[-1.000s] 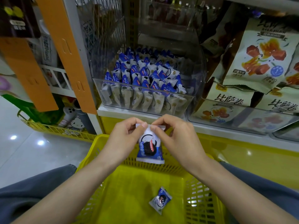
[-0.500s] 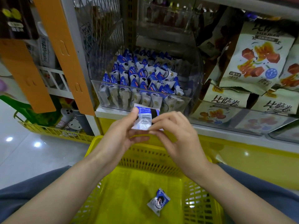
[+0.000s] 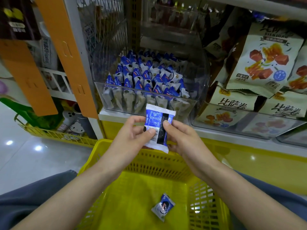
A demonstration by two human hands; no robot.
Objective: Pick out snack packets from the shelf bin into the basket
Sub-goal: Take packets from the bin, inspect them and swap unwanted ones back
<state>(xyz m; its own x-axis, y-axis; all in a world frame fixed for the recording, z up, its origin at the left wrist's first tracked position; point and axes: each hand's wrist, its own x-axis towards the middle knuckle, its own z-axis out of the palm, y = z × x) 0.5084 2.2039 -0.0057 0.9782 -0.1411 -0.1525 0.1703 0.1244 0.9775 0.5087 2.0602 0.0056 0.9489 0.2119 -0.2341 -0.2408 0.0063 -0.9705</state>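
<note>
— Hands first: what are they up to?
— Left hand [image 3: 132,130] and right hand [image 3: 181,136] both pinch one blue-and-white snack packet [image 3: 157,128]. It stands nearly upright with its back to us, barcode and a dark strip showing.
— How are the fingers set?
— The left thumb lies across the packet's lower left with the fingers curled behind it. The right thumb tip presses on the dark strip, and that hand's fingers are tucked behind too. Both are clamped on the wrapper.
— And where is the packet, exactly?
— In the air over the far rim of the yellow basket [image 3: 149,165], in front of the shelf edge. Its top overlaps the front wall of the clear shelf bin [image 3: 191,103].
— Anything in the basket?
— One loose packet [image 3: 163,207] of the same blue and white lies on the floor of it, towards the near right. The print is too blurred to read; I'd guess a dark round biscuit is pictured.
— The bin?
— Packed with rows of matching packets [image 3: 146,75] standing on end.
— Around it?
— Cream pizza-roll bags [image 3: 269,58] are stacked to the right. Orange strips [image 3: 66,52] hang at the left, and below them a second yellow tray [image 3: 54,135] holds a cat-faced item [image 3: 77,128].
</note>
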